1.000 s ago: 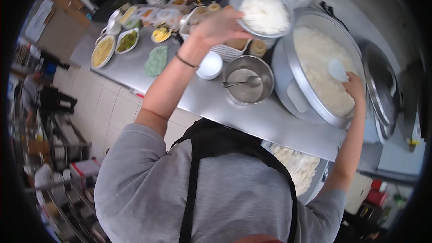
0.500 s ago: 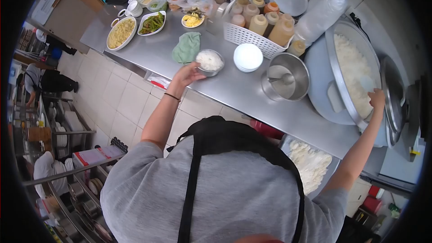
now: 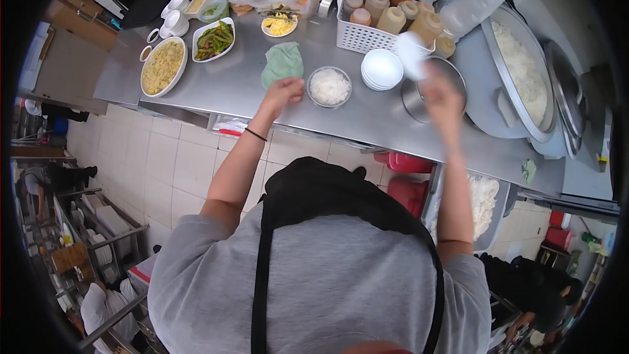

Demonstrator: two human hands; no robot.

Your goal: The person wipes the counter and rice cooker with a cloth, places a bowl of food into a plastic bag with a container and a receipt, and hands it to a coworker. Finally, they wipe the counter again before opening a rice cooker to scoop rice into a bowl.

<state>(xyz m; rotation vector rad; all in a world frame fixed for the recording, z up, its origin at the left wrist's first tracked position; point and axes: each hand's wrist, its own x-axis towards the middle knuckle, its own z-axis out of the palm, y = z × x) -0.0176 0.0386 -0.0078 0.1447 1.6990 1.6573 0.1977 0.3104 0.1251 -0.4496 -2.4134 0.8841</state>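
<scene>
A small metal bowl point(image 3: 329, 103) heaped with white rice point(image 3: 329, 86) rests on the steel counter. Just left of it is my left hand point(image 3: 283, 96), its fingers curled together and nothing visible in them; a narrow gap seems to separate them from the bowl. My right hand point(image 3: 443, 97), smeared by motion, grips a white rice paddle point(image 3: 411, 56) over the steel pot point(image 3: 415, 106). White stacked bowls point(image 3: 382, 69) stand between the rice bowl and the pot. A large rice container point(image 3: 542, 130) full of cooked rice point(image 3: 521, 69) is at the right.
A green cloth point(image 3: 283, 63) lies behind my left hand. Farther left are a noodle-like dish point(image 3: 163, 67), green vegetables point(image 3: 215, 40) and shredded yellow food point(image 3: 280, 26). A white basket point(image 3: 367, 40) holds several sauce bottles. Co-workers point(image 3: 108, 311) are in the room at both sides.
My right hand has left the large rice container and swung left over the pot with the paddle. My left hand has let go of the rice bowl.
</scene>
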